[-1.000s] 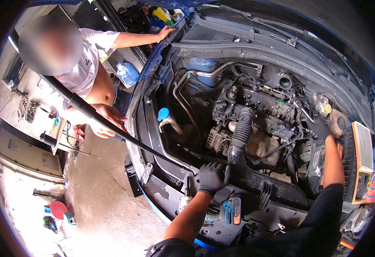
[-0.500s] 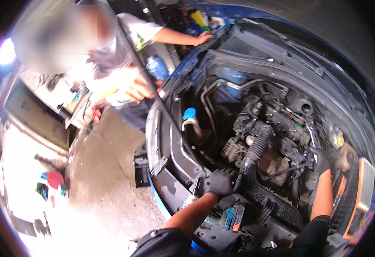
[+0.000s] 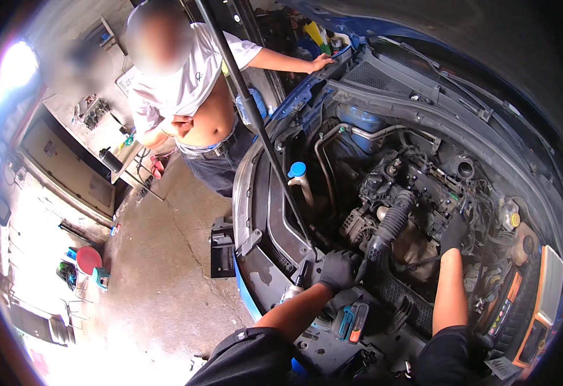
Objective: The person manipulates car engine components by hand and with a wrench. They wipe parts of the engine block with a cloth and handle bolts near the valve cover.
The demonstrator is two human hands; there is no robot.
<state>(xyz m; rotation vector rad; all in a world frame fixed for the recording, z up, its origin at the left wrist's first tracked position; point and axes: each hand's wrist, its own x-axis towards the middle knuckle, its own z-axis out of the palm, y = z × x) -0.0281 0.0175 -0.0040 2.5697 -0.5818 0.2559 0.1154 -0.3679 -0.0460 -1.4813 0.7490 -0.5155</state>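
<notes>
My left hand (image 3: pixel 340 270), in a black glove, is closed at the front edge of an engine bay. A short dark piece shows at its fingers, too unclear to name. Beside it runs the black air intake duct (image 3: pixel 375 254), which joins a ribbed hose (image 3: pixel 397 212). My right hand (image 3: pixel 453 233), also gloved, reaches down among the parts at the right side of the engine (image 3: pixel 423 193). Its fingers are hidden there. Just below my left hand lies a teal and black cordless power tool (image 3: pixel 351 321) on the front panel.
A prop rod (image 3: pixel 253 112) slants up to the raised hood. The blue-capped filler neck (image 3: pixel 299 174) stands left of the engine. An orange-edged air filter (image 3: pixel 550 286) leans at the right. Across the fender a person (image 3: pixel 207 109) rests one hand on the car.
My right hand has moved left and deeper among the engine parts; the shiny metal tool seen at it before is out of sight. My left hand stays. The other person's lower hand has drawn to their shirt.
</notes>
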